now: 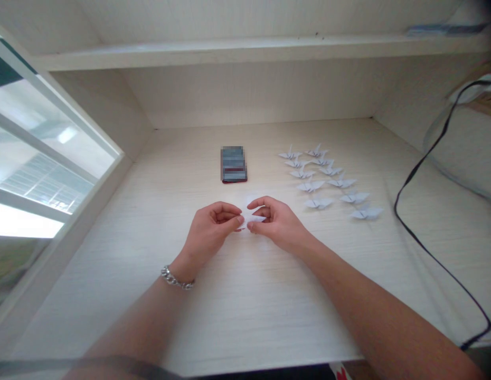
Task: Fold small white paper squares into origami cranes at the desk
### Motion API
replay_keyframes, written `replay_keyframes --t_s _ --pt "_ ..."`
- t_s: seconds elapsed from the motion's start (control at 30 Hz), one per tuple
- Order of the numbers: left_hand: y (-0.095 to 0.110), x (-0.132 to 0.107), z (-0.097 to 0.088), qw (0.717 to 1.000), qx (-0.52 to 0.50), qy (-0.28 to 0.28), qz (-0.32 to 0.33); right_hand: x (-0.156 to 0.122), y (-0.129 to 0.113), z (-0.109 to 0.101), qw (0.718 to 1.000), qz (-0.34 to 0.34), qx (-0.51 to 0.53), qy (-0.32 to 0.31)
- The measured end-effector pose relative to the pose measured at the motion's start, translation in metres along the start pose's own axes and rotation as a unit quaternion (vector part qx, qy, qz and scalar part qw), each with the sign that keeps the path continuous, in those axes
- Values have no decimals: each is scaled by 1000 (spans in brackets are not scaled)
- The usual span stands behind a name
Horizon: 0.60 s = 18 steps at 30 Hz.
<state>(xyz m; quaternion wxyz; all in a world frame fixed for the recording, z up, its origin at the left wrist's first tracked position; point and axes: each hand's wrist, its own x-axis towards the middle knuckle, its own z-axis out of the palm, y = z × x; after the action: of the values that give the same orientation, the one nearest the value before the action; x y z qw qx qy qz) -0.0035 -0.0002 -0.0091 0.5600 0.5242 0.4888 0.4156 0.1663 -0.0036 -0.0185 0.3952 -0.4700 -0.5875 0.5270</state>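
Note:
Between my two hands is a small piece of folded white paper (253, 218), partly covered by the fingers. My left hand (216, 221) pinches its left end between thumb and fingers. On the other side, my right hand (279, 219) grips it with the thumb at the near edge and the index finger raised above. Several white paper cranes (311, 187) stand in two slanting rows to the right, beyond my right hand. A dark phone-like rectangle (233, 164), its face blurred out, lies just beyond my hands.
A black cable (412, 177) hangs from the right wall and runs down over the pale desk (170, 174) to its front edge. Overhead, a shelf (229, 53) spans the back. A window (39, 148) is on the left.

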Motion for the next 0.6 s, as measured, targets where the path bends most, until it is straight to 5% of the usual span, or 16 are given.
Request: replay_keyframes --t_s 0.6 --pt "1 -1 4 1000 -10 22 -6 2 -3 1 999 22 -1 35"
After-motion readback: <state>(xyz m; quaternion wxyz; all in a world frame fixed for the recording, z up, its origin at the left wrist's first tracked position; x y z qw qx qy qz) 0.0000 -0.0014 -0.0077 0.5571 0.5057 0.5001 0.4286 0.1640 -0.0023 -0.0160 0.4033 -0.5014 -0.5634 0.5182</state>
